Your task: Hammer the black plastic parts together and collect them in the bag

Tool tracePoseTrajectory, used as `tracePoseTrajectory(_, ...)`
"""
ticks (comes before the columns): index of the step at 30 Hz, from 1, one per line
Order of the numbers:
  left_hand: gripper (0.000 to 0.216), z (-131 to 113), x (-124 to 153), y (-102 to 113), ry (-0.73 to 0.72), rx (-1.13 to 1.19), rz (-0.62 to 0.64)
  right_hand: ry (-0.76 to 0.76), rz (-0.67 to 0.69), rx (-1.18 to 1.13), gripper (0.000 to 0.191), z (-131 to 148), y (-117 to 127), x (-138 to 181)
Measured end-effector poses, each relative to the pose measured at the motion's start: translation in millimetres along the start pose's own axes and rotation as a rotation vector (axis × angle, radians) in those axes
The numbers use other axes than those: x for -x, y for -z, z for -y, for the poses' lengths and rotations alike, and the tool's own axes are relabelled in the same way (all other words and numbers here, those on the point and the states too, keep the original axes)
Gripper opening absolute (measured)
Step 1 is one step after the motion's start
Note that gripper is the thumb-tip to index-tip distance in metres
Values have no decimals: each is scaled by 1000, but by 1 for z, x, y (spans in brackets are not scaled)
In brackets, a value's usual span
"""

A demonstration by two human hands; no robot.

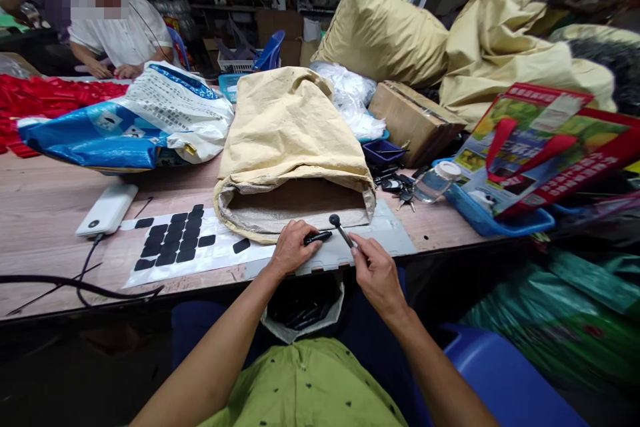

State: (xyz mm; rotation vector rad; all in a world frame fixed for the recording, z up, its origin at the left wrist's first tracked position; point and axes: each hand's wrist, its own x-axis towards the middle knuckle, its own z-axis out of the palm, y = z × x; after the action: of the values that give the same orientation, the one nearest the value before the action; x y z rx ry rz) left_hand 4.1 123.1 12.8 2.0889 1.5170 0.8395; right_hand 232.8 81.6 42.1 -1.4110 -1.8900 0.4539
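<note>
My left hand (294, 248) rests at the table's front edge, its fingers closed on a small black slim piece (320, 237) whose kind I cannot make out. In my right hand (376, 272) is a thin grey rod with a round black knob (342, 229), pinched between thumb and fingers, its knob pointing up and left. Both hands are over a grey board (395, 230). Just beyond them lies a cream cloth sack (295, 127) with its mouth facing me. Below the table edge, an open bag (333, 310) on my lap holds several black pieces.
Left of the sack are a sheet of black stickers (173, 240), a white power bank (107, 210) with a cable and a blue-white bag (140, 120). A jar (437, 181), keys (406, 199) and a blue tray (495, 220) stand right. A co-worker (120, 33) sits across.
</note>
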Motion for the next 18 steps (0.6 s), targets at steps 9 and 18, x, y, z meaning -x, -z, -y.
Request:
tracePoseTrajectory(9, 41, 3, -1, 3, 8, 36, 15, 50, -53, 578, 34, -48, -5, -33)
tracePoseTrajectory(18, 40, 5, -2, 2, 33, 57, 11, -44, -90, 581, 31, -43, -11, -34)
